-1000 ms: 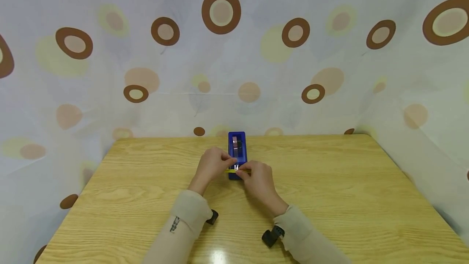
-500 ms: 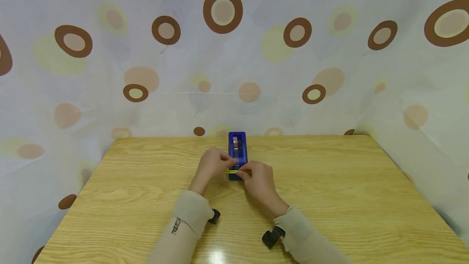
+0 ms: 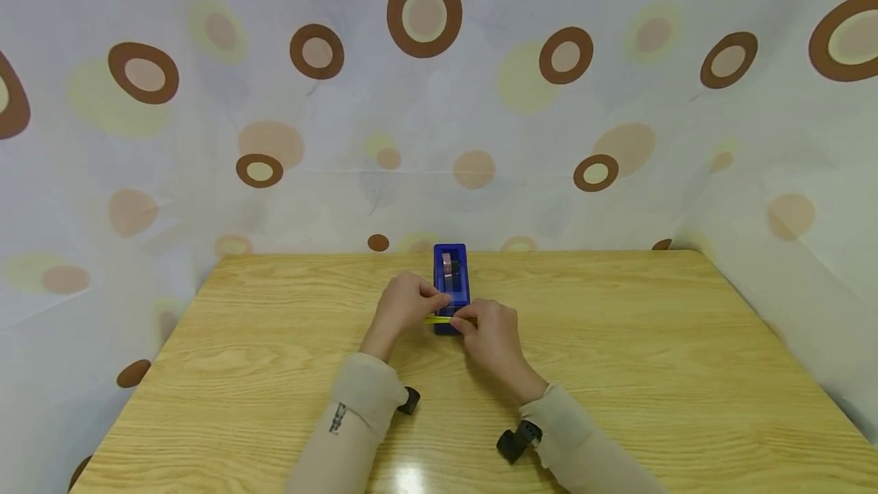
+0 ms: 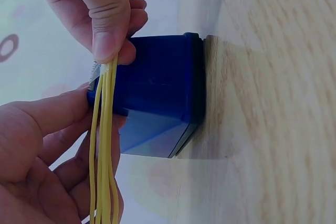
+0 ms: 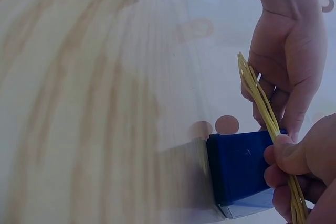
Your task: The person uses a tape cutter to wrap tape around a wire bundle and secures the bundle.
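Observation:
A blue tape dispenser [image 3: 452, 326] with a roll of tape [image 3: 450, 269] stands on the table. My left hand [image 3: 405, 302] holds it near its upper front edge, by the toothed cutter [image 4: 94, 73]; exactly where the fingertips touch is partly hidden. My right hand [image 3: 490, 330] pinches a bundle of thin yellow strands [image 4: 106, 129] between thumb and fingers, crosswise in front of the dispenser. In the right wrist view the bundle's far end looks looped. A small pale shiny patch, apparently tape, shows on the strands beside my right thumb [image 4: 105, 45].
The wooden table [image 3: 274, 364] spreads out on both sides of the dispenser. A patterned cloth [image 3: 384, 113] hangs behind it and along the sides. Black wrist cameras sit on both sleeves [image 3: 370, 380].
Both hands keep nearly the same hold. A bright strip of tape between the fingertips, seen a second ago, no longer stands out. The whole view has shifted slightly.

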Motion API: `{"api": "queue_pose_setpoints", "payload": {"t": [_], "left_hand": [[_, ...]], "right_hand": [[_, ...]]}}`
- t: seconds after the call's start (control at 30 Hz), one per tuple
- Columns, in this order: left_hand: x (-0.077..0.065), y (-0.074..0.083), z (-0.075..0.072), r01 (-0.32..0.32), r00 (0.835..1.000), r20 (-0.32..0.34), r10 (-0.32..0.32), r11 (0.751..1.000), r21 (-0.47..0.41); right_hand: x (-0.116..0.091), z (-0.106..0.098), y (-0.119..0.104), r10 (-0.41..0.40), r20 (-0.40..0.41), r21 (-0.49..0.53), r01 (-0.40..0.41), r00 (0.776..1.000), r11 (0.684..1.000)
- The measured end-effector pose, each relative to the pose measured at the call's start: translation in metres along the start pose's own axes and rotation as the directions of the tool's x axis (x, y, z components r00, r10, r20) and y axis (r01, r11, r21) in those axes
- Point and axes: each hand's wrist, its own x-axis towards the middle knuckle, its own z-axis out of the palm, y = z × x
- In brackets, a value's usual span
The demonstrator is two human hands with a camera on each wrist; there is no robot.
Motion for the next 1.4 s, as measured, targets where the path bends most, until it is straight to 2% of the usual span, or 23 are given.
{"api": "queue_pose_setpoints", "payload": {"t": [0.2,0.47,0.57,0.83,1.0,1.23,1.4], "left_hand": [[0.001,0.003,0.000,-0.002,1.000,-0.001,0.002,1.000,0.003],[-0.001,0.007,-0.001,0.010,1.000,0.009,-0.009,1.000,-0.001],[-0.001,0.007,0.000,0.023,1.000,0.008,-0.023,1.000,-0.005],[-0.003,0.004,0.000,0.016,1.000,-0.004,-0.016,1.000,-0.009],[-0.004,0.003,0.000,0.007,1.000,0.005,-0.007,1.000,0.002],[-0.008,0.003,-0.002,-0.004,1.000,-0.015,0.004,0.999,0.048],[-0.010,0.004,-0.004,0.005,1.000,-0.025,-0.003,0.999,0.048]], "right_hand": [[0.001,-0.005,-0.001,-0.010,0.011,-0.016,0.010,1.000,1.000],[0.004,-0.010,-0.001,0.003,0.065,-0.038,-0.001,0.998,0.999],[0.001,-0.010,0.002,0.006,0.112,-0.060,0.000,0.994,0.998],[0.005,-0.015,0.001,0.022,0.140,0.050,-0.029,0.990,0.998],[0.006,-0.018,0.000,0.079,0.201,0.079,-0.096,0.976,0.992],[0.005,-0.020,-0.003,0.030,0.211,0.071,-0.045,0.977,0.996],[0.007,-0.022,-0.006,0.031,0.215,0.052,-0.043,0.976,0.998]]}}
